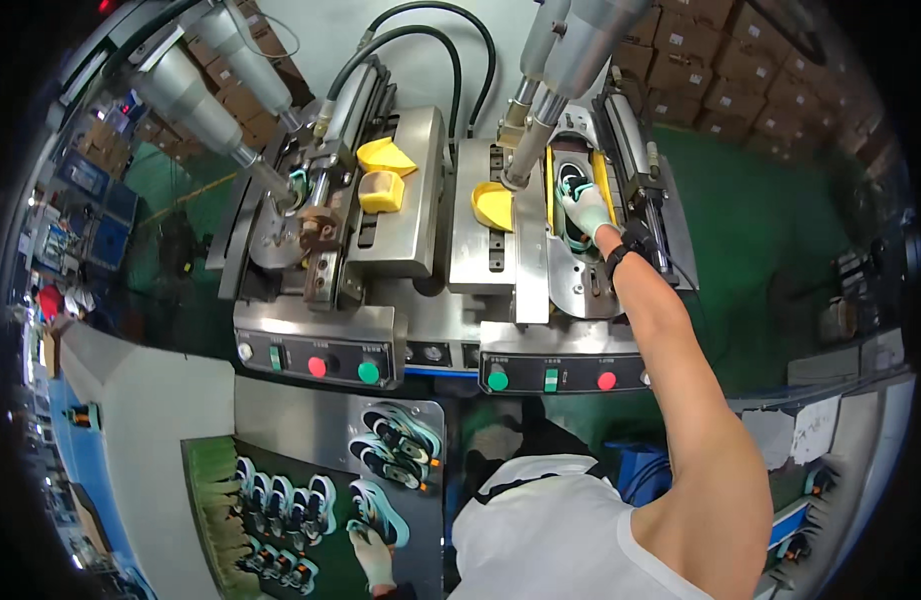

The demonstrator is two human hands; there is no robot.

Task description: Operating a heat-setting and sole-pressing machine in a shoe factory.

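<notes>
R hand (585,205), gloved, pressed flat & unclenched on 1 shoe (571,185) in the right press bay (581,270). L hand (373,555) fingers rest on 1 of 3 shoes (379,510) on the desk (291,415), grip can't tell. 3 yellow pads (386,155).

A green floor (781,220) is stretching out behind and to the right of a steel press machine (401,200), catching a dull sheen from overhead light. Stacks of brown cardboard boxes (721,70) are lining the far side at the upper right, and more boxes (231,80) are standing at the upper left. A grey workbench (151,400) is running along the lower left, with a green brush mat (216,500) lying on it. Cluttered shelving (71,220) is crowding the left edge
</notes>
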